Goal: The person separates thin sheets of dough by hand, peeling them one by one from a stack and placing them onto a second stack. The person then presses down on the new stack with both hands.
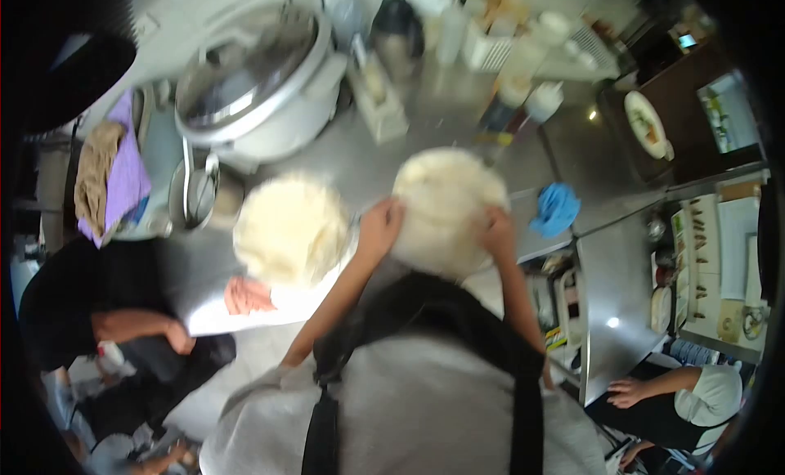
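A pale, round, thin sheet (450,201), which looks like dough or flatbread, lies on the steel counter in front of my body. At its left edge, my left hand (383,228) is closed with the fingers curled on the rim. My right hand (495,230) pinches the sheet's right side, a little smeared by motion. To the left of my left forearm lies a second pale, yellower round (292,230) with a wrinkled, uneven surface. Whether either round rests on a plate or in a bowl is hidden.
A large lidded cooker (262,91) stands at the back left, beside a metal pot (204,193) with utensils. A pink cloth (249,296) lies front left, a blue cloth (556,209) at right. Squeeze bottles (511,107) stand behind. Co-workers (679,393) are on both sides.
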